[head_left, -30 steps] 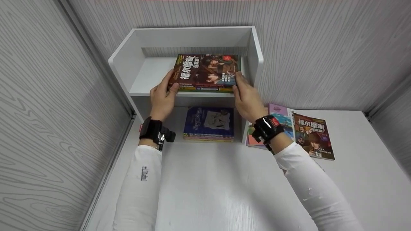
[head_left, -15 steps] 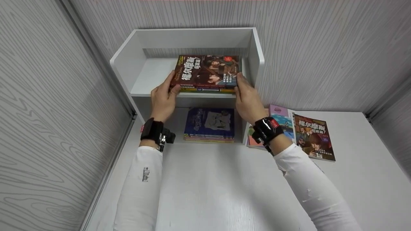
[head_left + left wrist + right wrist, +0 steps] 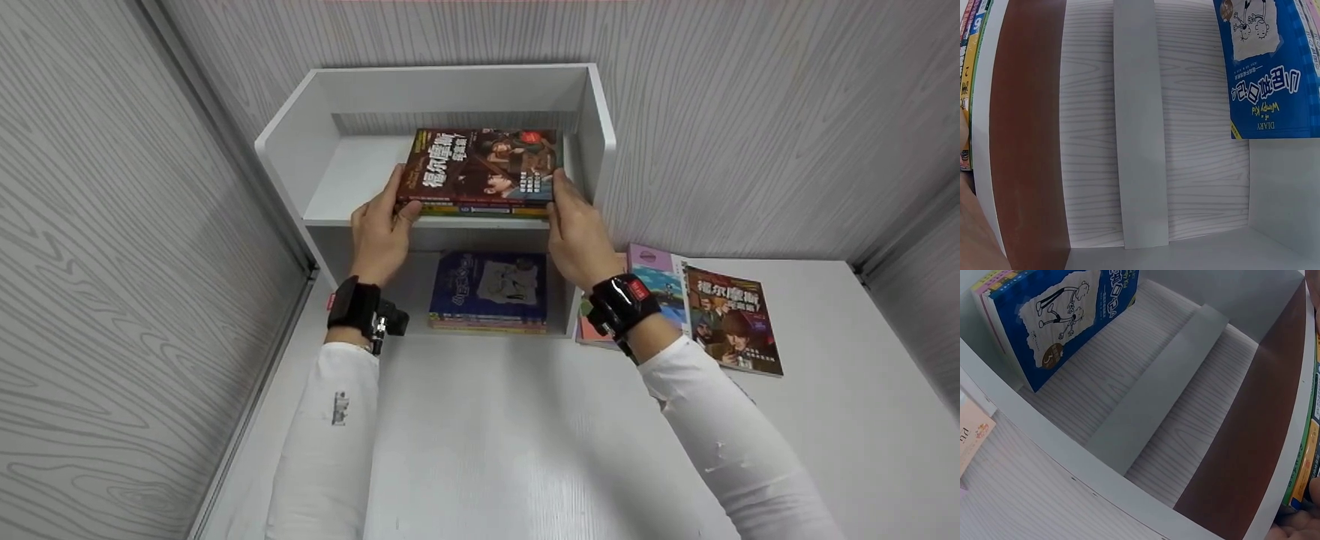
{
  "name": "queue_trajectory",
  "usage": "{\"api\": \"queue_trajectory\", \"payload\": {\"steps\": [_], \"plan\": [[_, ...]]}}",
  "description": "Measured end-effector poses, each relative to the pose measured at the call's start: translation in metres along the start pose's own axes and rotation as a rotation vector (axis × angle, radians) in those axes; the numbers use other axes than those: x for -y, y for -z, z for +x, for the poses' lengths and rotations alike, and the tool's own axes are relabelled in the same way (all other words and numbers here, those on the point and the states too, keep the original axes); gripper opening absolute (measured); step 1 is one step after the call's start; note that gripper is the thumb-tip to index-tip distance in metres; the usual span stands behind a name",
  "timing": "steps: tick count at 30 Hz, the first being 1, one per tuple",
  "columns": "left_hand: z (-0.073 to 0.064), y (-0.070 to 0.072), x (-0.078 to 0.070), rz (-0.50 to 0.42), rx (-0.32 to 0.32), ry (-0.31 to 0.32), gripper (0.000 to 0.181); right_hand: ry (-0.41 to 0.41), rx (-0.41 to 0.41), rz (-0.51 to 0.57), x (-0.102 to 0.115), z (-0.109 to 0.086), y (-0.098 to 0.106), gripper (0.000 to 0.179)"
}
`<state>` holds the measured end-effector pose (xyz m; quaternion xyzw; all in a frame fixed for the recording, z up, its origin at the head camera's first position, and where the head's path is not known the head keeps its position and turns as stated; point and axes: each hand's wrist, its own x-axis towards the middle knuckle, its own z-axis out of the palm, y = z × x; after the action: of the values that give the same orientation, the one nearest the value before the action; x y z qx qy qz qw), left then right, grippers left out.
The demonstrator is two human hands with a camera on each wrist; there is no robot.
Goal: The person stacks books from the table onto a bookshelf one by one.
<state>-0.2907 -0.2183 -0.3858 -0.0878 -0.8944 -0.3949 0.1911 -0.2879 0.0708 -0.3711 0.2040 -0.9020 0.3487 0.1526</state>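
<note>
A stack of comic-style books (image 3: 484, 169) with a dark brown top cover lies flat on the upper level of a white shelf unit (image 3: 450, 86), toward its right side. My left hand (image 3: 380, 236) holds the stack's near left corner, thumb at the front spines and fingers along the side. At the near right corner, my right hand (image 3: 581, 236) holds it the same way. The right wrist view shows the stack's coloured spines (image 3: 1303, 467) at the board's edge, with fingertips (image 3: 1297, 526) beside them. Far fingers are partly hidden behind the books.
Blue-covered books (image 3: 487, 289) lie stacked in the lower compartment, toward the right. On the white table (image 3: 480, 435), right of the unit, lie a pink-and-blue book (image 3: 660, 281) and another brown comic book (image 3: 735, 322). A patterned wall panel (image 3: 112, 300) stands close on the left.
</note>
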Motion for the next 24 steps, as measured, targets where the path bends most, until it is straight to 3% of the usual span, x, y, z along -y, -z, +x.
{"api": "queue_trajectory", "payload": {"steps": [13,24], "plan": [[-0.0008,0.0,-0.001,-0.016,-0.01,-0.006,0.07,0.031,-0.024,0.009,-0.0015,-0.0007,-0.0022,0.053],[-0.0019,0.0021,-0.0001,-0.064,0.013,0.002,0.078,0.028,-0.017,0.013,-0.004,-0.0063,-0.0077,0.065]]}}
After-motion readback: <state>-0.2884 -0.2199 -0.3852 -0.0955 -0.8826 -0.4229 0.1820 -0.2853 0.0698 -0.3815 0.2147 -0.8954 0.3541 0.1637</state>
